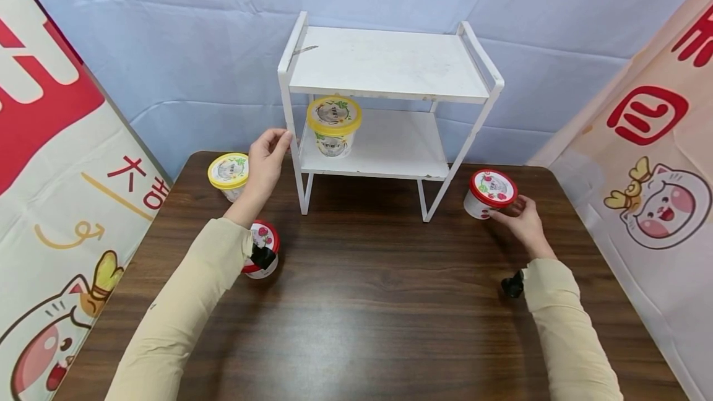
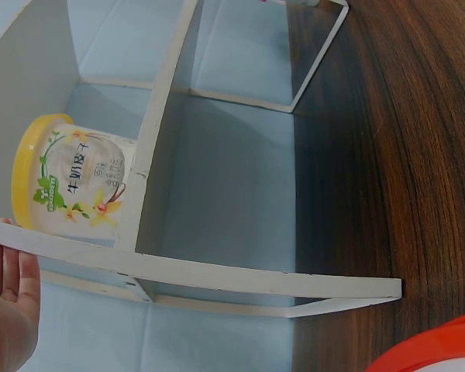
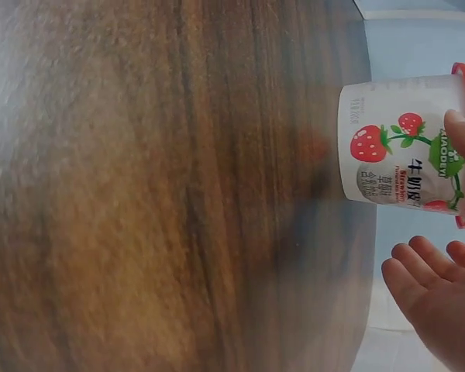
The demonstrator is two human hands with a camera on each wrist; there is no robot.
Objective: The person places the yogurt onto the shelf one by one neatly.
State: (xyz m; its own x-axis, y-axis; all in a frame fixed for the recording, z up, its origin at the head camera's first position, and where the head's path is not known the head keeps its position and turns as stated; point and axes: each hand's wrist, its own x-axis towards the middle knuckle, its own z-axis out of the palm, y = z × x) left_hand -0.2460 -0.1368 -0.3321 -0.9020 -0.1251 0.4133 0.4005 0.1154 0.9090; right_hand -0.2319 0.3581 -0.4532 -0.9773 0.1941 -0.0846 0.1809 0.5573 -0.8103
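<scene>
My left hand (image 1: 266, 163) is at the left post of the white two-tier shelf, its fingers (image 2: 12, 273) reaching behind the post in the left wrist view. Just beyond the post, a yellow-lidded tub (image 1: 334, 125) stands upright on the lower tier. My right hand (image 1: 522, 223) is beside a red-lidded tub (image 1: 490, 195) with strawberries printed on it, upright on the table. In the right wrist view its thumb (image 3: 463, 138) overlaps the tub's side near the lid, while the other fingers (image 3: 418, 267) stay spread apart from the tub.
Another yellow-lidded tub (image 1: 229, 172) stands left of the shelf (image 1: 390, 60), partly behind the left hand. A second red-lidded tub (image 1: 266, 237) sits nearer, partly hidden by the left sleeve. The brown table (image 1: 379, 302) is bordered by a blue cloth backdrop and printed side panels.
</scene>
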